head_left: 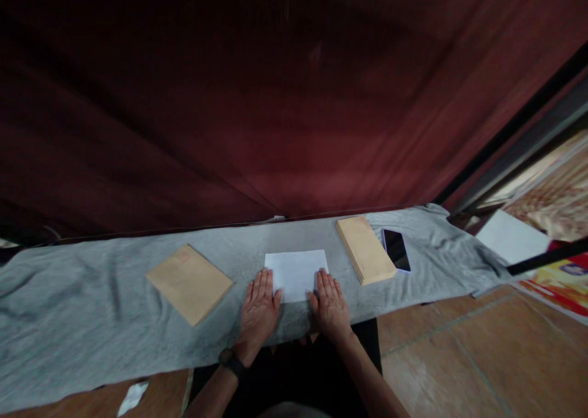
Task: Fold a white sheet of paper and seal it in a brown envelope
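Observation:
A white sheet of paper (296,272) lies on the grey cloth (92,320) that covers the table, straight in front of me. My left hand (258,309) rests flat at the sheet's lower left corner, fingers stretched out, thumb touching the paper's edge. My right hand (329,306) lies flat at the lower right corner, fingers also extended. Neither hand holds anything. A black watch sits on my left wrist.
A brown envelope (189,283) lies to the left of the paper. A stack of brown envelopes (365,248) and a black phone (395,249) lie to the right. A dark red curtain (275,100) hangs behind the table. Tiled floor (482,357) shows at right.

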`<state>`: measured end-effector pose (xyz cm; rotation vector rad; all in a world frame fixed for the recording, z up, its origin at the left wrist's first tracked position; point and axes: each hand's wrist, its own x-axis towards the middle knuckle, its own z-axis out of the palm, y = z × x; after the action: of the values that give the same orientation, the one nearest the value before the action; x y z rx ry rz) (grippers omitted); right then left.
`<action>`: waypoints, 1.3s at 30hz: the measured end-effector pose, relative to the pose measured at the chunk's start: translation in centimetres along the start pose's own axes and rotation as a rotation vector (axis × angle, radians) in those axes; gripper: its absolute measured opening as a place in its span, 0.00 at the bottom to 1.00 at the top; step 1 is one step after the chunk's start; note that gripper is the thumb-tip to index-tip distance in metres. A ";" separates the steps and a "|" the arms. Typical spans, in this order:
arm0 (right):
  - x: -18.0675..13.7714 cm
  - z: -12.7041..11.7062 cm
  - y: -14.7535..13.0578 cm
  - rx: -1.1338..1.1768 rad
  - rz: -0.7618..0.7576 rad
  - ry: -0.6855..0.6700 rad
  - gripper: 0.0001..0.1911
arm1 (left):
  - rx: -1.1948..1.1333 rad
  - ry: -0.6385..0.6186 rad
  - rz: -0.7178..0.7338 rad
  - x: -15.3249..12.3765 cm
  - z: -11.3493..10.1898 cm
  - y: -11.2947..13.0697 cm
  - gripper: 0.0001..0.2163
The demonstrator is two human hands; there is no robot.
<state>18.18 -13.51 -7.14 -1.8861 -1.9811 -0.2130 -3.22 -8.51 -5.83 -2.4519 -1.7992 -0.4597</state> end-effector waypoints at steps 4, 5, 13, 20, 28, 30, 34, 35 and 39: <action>0.0 0.3 0.0 0.006 0.003 0.017 0.31 | 0.005 0.059 -0.039 -0.3 -0.7 0.5 0.27; 0.0 0.3 0.0 0.006 0.003 0.019 0.31 | -0.003 0.066 -0.025 -0.3 -0.8 1.0 0.27; -0.2 0.5 0.1 0.004 -0.007 0.021 0.32 | -0.085 -0.019 0.245 -2.1 -0.4 5.0 0.28; -0.1 0.2 -0.1 -0.006 -0.006 0.016 0.32 | -0.023 0.001 0.040 -2.7 0.2 1.6 0.29; -0.1 0.0 -0.1 -0.012 -0.003 0.021 0.31 | -0.128 -0.014 0.134 3.0 1.8 5.4 0.29; -0.1 0.1 -0.1 -0.013 -0.008 0.022 0.31 | -0.127 -0.045 0.123 4.3 2.2 5.5 0.29; -0.3 0.0 0.0 -0.016 -0.006 0.014 0.31 | -0.092 -0.045 0.053 5.2 2.5 3.9 0.28; -0.3 0.0 0.0 -0.015 -0.003 0.008 0.31 | -0.087 -0.037 0.044 5.2 2.4 3.5 0.28; 0.5 -0.3 -0.1 0.015 0.034 -0.035 0.29 | -0.087 -0.010 0.041 4.9 2.1 2.9 0.28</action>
<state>18.08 -13.18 -6.65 -1.9249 -1.9665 -0.1569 1.31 -4.43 -6.13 -2.5475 -1.7652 -0.5348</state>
